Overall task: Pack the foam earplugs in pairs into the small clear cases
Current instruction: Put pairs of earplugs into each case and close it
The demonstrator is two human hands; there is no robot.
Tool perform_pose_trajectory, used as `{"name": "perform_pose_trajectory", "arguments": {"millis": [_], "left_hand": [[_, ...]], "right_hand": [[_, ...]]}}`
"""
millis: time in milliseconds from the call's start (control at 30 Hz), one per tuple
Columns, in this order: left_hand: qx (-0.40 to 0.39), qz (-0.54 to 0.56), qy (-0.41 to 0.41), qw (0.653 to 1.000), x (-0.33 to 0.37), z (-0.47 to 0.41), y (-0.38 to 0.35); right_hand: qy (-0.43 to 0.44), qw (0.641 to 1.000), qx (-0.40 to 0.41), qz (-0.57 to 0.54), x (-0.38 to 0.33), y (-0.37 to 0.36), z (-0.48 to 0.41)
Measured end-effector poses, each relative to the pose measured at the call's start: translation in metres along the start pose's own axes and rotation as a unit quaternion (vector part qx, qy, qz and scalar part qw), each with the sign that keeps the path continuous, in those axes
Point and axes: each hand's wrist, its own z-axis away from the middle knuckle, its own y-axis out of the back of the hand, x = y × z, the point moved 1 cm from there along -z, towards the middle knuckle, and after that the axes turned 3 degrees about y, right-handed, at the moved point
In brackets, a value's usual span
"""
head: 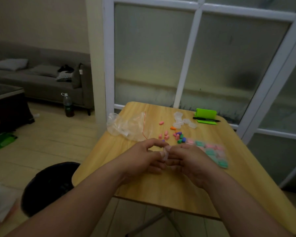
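Observation:
Over the middle of the wooden table (161, 185), my left hand (143, 158) and my right hand (188, 158) meet, and both pinch a small clear case (165, 155) between their fingertips. What the case holds is hidden. Just beyond the hands lie loose foam earplugs (179, 135) in pink, orange, purple, green and blue; several pink ones (164, 134) lie to their left. Empty clear cases (182, 120) are heaped farther back. To the right of my right hand, filled cases (212, 152) with pink and green plugs stand in rows.
A crumpled clear plastic bag (126, 124) lies at the table's back left. A green holder (206, 113) and a black pen (206, 119) sit at the back right by the glass door. A dark stool (48, 185) stands left of the table.

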Motion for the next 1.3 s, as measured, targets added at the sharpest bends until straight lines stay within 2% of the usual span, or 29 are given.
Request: {"name": "perform_pose_trajectory", "arguments": {"millis": [267,700,1000,1133,1300], "left_hand": [[0.002,0.026,0.016,1.0,-0.006,-0.009,0.011],[-0.002,0.086,0.061,0.994,-0.01,-0.019,0.003],[0.008,0.181,0.081,0.98,-0.01,-0.019,0.004],[0.008,0.253,0.091,0.963,-0.009,-0.021,-0.003],[-0.042,0.281,0.126,0.95,-0.011,-0.019,-0.008]], "right_hand": [[-0.002,1.0,-0.013,0.026,0.003,-0.004,-0.016],[0.038,0.991,0.032,0.128,0.006,0.002,-0.018],[0.036,0.994,0.072,0.074,-0.001,0.006,-0.012],[0.103,0.955,0.151,0.234,-0.001,0.012,-0.014],[0.156,0.926,0.131,0.319,-0.001,0.014,-0.016]]}}
